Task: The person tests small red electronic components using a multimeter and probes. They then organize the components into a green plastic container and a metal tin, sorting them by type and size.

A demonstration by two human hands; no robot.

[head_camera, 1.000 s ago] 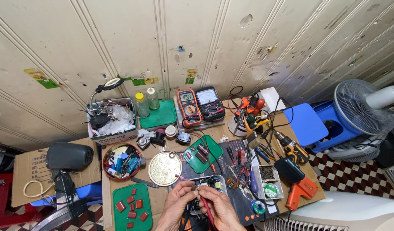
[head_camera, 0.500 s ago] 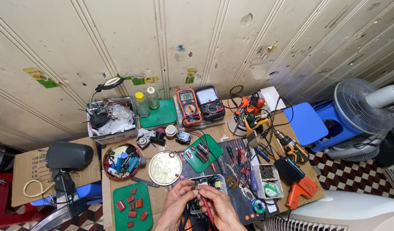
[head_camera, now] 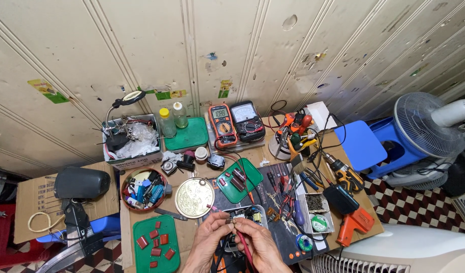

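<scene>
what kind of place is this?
Likely a small electronics repair bench. Two multimeters stand at the back, a solder reel and cordless drill lie right, and the right hand holds a red probe beside the left hand.

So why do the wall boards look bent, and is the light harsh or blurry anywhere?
Head view: a wide lens bows the cream grooved wall boards and fans them outward; light is soft and even, with only faint shadows on the cluttered cardboard-topped table; the round brass-coloured metal lid shows a mild sheen; the left hand and right hand at the bottom edge look reasonably sharp, cut off by the frame.
</scene>
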